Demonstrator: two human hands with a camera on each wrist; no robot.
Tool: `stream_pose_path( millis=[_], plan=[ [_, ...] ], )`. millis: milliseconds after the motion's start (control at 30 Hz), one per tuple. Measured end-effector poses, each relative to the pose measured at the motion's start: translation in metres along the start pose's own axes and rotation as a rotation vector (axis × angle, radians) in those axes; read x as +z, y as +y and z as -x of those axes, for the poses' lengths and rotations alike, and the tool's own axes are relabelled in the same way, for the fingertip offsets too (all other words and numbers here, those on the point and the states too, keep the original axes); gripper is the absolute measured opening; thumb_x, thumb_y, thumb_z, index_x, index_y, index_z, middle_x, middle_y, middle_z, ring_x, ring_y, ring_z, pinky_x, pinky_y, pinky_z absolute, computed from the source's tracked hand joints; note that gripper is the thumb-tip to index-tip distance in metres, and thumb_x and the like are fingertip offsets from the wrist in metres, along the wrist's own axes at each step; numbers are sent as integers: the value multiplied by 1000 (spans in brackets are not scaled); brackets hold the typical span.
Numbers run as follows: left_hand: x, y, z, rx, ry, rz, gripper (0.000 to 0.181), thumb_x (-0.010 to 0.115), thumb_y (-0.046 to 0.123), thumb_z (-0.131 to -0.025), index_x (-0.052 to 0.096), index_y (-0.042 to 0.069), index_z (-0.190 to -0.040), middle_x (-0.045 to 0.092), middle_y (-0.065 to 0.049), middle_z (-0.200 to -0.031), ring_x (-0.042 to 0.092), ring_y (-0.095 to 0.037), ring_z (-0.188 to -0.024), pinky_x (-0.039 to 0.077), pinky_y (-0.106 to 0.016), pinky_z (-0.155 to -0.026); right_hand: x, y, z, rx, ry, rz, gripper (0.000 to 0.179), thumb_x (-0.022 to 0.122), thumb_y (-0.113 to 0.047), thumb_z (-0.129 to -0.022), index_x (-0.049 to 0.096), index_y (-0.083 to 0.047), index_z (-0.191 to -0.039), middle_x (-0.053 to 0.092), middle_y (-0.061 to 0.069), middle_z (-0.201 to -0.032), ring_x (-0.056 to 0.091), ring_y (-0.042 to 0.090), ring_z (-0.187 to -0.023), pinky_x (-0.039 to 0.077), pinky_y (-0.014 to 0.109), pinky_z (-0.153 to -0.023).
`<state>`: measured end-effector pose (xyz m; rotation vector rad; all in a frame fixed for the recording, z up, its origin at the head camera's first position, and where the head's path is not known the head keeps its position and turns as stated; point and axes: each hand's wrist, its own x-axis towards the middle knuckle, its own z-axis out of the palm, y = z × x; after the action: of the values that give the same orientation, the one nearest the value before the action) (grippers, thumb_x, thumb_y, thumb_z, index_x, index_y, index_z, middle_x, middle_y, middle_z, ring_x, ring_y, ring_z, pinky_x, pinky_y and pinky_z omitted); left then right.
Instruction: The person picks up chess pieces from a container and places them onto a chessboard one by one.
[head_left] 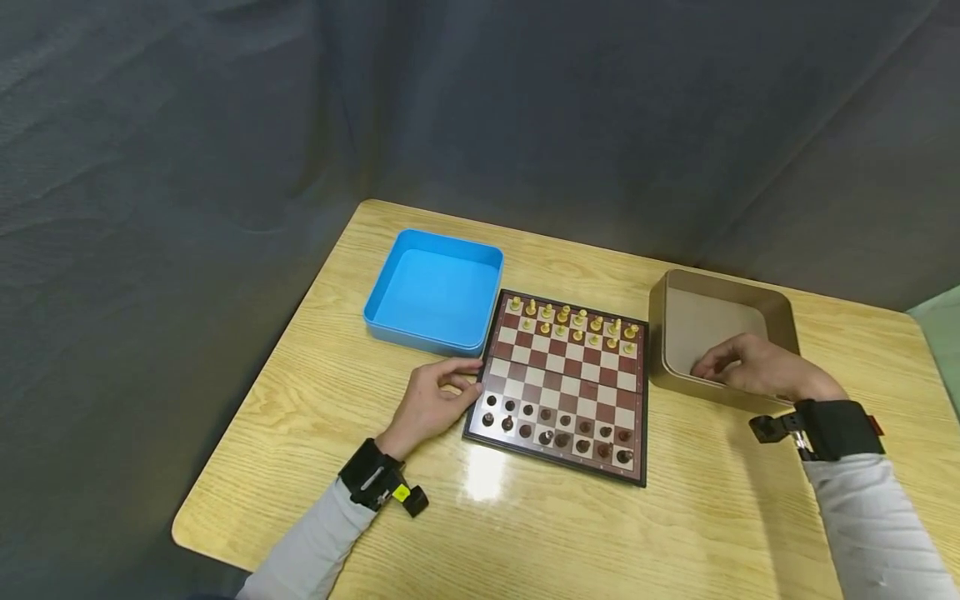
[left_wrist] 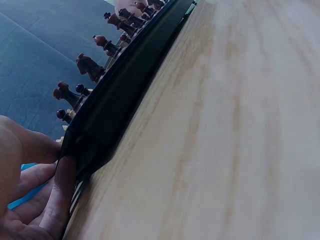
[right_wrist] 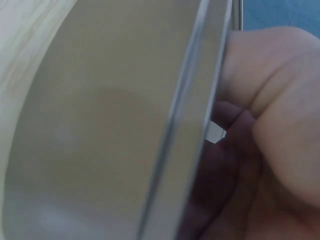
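Observation:
A folding chessboard (head_left: 551,381) lies on the table, with light yellow chess pieces (head_left: 563,314) along its far side and dark brown chess pieces (head_left: 562,440) along its near side. My left hand (head_left: 432,402) holds the board's left edge; the thumb and index finger (left_wrist: 63,180) grip its rim in the left wrist view. My right hand (head_left: 765,369) reaches over the near wall of a tan box (head_left: 783,321). Its fingers bend down inside the box with thumb and fingertips close together. Whether anything is between them is hidden.
A blue square box (head_left: 438,292) stands at the board's far left, close to its corner. The tan box stands just right of the board. Dark cloth (head_left: 525,125) hangs behind the wooden table (head_left: 300,450).

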<state>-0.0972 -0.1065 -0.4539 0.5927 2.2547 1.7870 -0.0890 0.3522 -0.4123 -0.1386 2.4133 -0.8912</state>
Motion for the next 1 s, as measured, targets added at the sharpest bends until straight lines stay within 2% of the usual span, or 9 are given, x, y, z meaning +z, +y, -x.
stream_pose_path(
  millis=[100,267,400,500,667,833,1000],
  plan=[
    [1,1,1,-5,1,0,34,63,3,-77,56,-1,-110,58,-16,-101,59,-25,-75,52,-23,-59,2,3,-1,-17,5,-29,31,53,11,-71,64,-8,-93,62,7,-90,55,21,-82,49,27,-65],
    [2,3,1,1,-2,-10,35,63,3,-77,55,-1,-110,58,-17,-101,59,-25,-76,52,-23,-60,4,5,1,-43,54,10,27,55,8,-74,65,-11,-90,63,4,-88,56,21,-82,49,26,-64],
    [2,-1,-1,8,-3,-12,34,64,3,-77,56,0,-110,58,-15,-103,59,-24,-76,52,-22,-60,3,5,4,-36,141,61,14,60,-6,-79,65,-16,-87,63,-1,-86,57,19,-82,49,25,-63],
    [2,-12,-3,13,2,-4,35,64,4,-76,56,1,-110,58,-13,-104,60,-22,-75,52,-22,-59,1,4,6,-43,214,88,8,64,-14,-78,65,-17,-85,63,-3,-83,58,17,-80,49,24,-62],
    [3,-28,-5,-8,11,-15,35,66,10,-76,58,8,-110,59,-4,-102,60,-14,-74,52,-22,-58,-2,3,7,-72,341,146,9,65,-9,-76,65,-17,-81,62,-3,-79,58,16,-72,47,21,-57],
    [3,-29,-4,-11,19,-20,34,66,12,-76,58,11,-110,60,-1,-100,60,-12,-74,52,-23,-59,-5,-1,7,-114,436,173,11,68,-9,-74,66,-17,-81,63,-3,-79,59,13,-69,47,18,-55],
    [3,-29,-4,-8,17,-8,35,66,13,-76,58,10,-110,60,-3,-101,60,-15,-74,52,-23,-58,-4,-11,7,-172,496,174,10,67,-7,-74,67,-15,-81,63,-1,-79,59,12,-68,47,14,-54]
  ],
)
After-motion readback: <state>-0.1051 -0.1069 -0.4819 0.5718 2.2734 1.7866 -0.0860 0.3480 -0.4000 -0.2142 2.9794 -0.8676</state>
